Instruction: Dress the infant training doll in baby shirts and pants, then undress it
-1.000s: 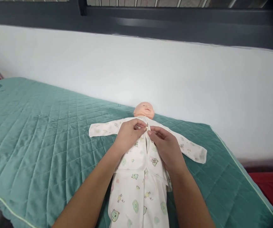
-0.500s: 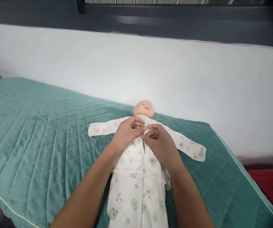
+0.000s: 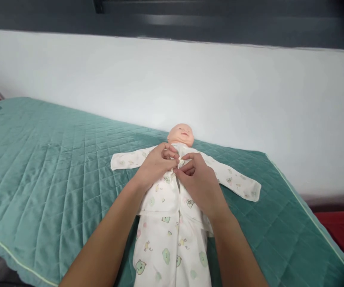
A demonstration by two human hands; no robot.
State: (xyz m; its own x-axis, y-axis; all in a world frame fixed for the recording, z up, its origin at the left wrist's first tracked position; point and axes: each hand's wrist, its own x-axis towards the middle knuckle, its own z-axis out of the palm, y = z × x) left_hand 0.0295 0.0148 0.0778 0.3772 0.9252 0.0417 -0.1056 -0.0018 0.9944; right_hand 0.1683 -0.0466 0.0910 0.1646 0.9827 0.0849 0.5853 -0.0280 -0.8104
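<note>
A baby doll (image 3: pixel 180 134) lies on its back, dressed in a white printed baby shirt (image 3: pixel 160 197) and matching pants (image 3: pixel 172 247). Both sleeves stretch out to the sides. At the upper chest my left hand (image 3: pixel 159 162) pinches the shirt's front edge between thumb and fingers. Opposite it, my right hand (image 3: pixel 197 175) pinches the other front edge, its fingertips close to the left hand's. A small pale button (image 3: pixel 181 162) shows between them. Below the hands the shirt front parts in a narrow gap. My fingers partly hide the cloth they grip.
A quilted green cover (image 3: pixel 55 171) lies under the doll. Behind it rises a white wall (image 3: pixel 172 83) with a dark grey ledge (image 3: pixel 172 24) on top. Red fabric (image 3: pixel 339 231) shows at the right, past the cover's edge.
My fingertips have parted slightly at the chest, and the pale button now shows more clearly between them. The doll stays in place; the view has shifted a little.
</note>
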